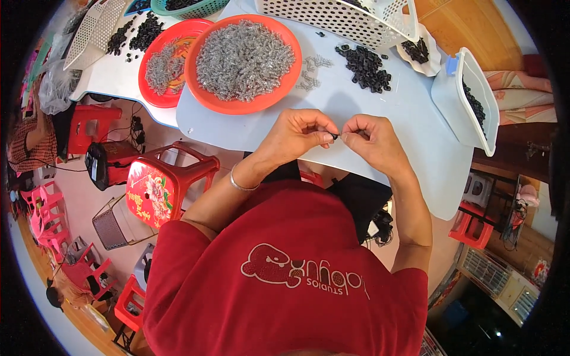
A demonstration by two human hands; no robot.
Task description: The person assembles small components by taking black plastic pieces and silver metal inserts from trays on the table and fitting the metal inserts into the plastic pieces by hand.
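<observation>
Hands [287, 135] at black piece [334, 136]

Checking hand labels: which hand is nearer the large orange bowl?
Left. The left hand is close to the large orange bowl, on its near-right side; the right hand is farther right.

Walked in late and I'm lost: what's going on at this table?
The person's left hand pinches a small black piece over the table; the right hand is close beside it, its hold unclear. Beyond them are an orange bowl of what look like springs and a pile of black pieces.
</observation>
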